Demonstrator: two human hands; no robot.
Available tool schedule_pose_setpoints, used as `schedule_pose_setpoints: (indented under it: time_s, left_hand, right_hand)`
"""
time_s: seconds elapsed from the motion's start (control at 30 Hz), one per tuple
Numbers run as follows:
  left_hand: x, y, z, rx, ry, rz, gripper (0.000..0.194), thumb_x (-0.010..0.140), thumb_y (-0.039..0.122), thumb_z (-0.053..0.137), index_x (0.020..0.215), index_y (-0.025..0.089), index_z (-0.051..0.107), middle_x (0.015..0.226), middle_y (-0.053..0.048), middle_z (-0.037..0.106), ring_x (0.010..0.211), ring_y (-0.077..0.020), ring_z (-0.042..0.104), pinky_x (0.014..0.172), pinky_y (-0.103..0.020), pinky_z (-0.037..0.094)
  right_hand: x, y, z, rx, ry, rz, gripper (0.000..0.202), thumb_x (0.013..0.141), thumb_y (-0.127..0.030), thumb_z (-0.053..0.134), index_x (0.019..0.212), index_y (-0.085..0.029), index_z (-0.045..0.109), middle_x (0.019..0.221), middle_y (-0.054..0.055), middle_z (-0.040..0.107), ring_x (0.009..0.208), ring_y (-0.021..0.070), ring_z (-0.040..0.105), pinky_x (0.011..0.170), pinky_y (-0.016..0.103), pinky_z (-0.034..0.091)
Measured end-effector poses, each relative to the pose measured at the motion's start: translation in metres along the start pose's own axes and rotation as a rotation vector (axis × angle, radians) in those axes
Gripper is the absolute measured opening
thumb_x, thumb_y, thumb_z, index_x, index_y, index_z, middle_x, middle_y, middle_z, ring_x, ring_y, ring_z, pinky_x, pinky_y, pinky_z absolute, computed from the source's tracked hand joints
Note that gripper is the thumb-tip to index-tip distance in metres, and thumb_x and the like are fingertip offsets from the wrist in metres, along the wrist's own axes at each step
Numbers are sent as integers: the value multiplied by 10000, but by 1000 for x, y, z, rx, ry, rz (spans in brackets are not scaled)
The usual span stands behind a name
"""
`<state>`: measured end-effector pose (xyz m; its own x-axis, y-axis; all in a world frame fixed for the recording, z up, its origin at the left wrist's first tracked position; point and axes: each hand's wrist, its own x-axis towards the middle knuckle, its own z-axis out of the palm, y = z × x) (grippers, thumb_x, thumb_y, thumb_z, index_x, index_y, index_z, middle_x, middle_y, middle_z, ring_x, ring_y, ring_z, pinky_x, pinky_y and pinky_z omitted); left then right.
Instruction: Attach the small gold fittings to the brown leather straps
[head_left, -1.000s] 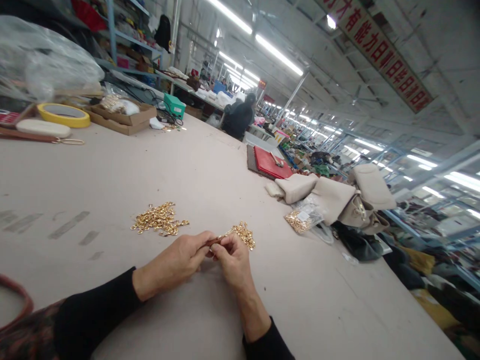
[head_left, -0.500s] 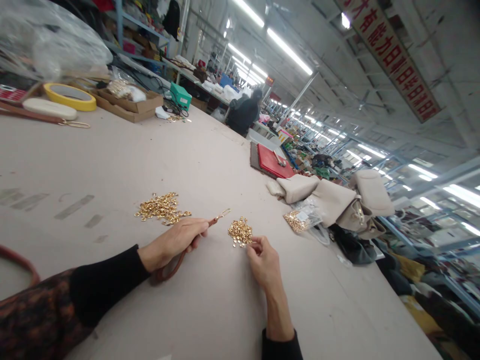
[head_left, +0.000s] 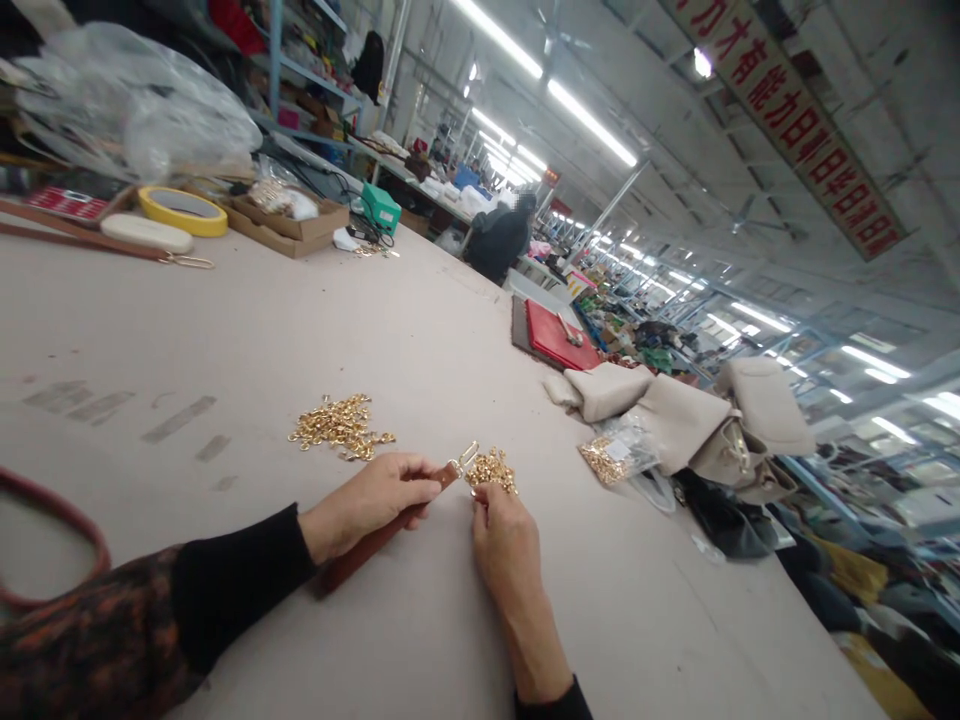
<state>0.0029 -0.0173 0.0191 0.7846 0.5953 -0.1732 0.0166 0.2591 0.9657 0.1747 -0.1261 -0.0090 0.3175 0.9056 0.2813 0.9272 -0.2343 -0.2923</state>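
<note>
My left hand (head_left: 382,497) pinches a brown leather strap (head_left: 367,557) near its end, where a gold clasp (head_left: 468,455) sticks out to the right. Fingers pressed together, my right hand (head_left: 504,535) is just below the smaller pile of gold pieces (head_left: 491,468); a tiny light bit shows at its fingertips, too small to make out. A larger pile of gold pieces (head_left: 339,424) lies beyond my left hand. At the left edge, a reddish-brown strap (head_left: 75,512) curves on the table (head_left: 420,350).
Yellow tape (head_left: 184,212), a cardboard box (head_left: 285,230) and a green box (head_left: 380,208) stand at the back left. A red folder (head_left: 559,333), a bag of gold pieces (head_left: 606,458) and beige handbags (head_left: 679,420) lie right. A person (head_left: 499,240) sits beyond.
My left hand has turned the strap, showing its flat side, and brought the clasp beside the small pile. My right hand has moved slightly left, closer to the clasp. The view has shifted.
</note>
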Motion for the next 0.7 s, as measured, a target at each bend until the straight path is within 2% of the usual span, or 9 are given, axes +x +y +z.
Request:
schedule_pose_setpoints:
  time_s: [0.17,0.23,0.37,0.47,0.6,0.7]
  left_hand:
    - [2,-6,2,46,25,31,381,710,480,624,827,117,604,614,3,541,519,-130,448,478,-213,349]
    - [2,-8,1,89,40,59,398,722,506,610,825,122,602,626,-2,546,527,-140,465,477,-221,372]
    - [2,-11,1,221,99,137,408,777,535,550,837,136,613,614,-3,550,522,-151,475,466,-227,354]
    - [2,-16,2,266,145,197,345,793,480,529,811,145,609,617,-6,559,542,-165,505,489,-242,371]
    - [5,-21,2,279,154,279,246,799,374,515,797,149,613,666,-19,603,591,-177,553,551,-258,409]
    - [5,-22,4,237,143,273,231,804,358,523,810,149,621,659,-13,604,583,-173,557,545,-254,410]
  right_hand:
    - [9,5,-4,249,-73,121,112,807,-98,536,840,-181,603,794,6,647,737,173,583,671,270,390]
    - [10,5,-5,350,-83,120,98,791,-99,548,823,-178,595,751,-9,628,691,153,563,649,259,390]
    - [7,-8,-7,586,33,12,31,830,-158,572,810,-177,586,767,-6,612,718,140,561,677,256,424]
    - [5,-27,-6,734,138,-101,10,860,-197,603,861,-188,599,850,8,635,818,141,598,753,257,461]
    - [8,-43,-4,659,241,-264,67,868,-125,589,870,-192,592,871,4,645,858,125,610,810,246,464]
    - [10,-43,-2,587,278,-308,107,866,-84,570,860,-190,587,863,-2,643,857,115,608,814,235,459]
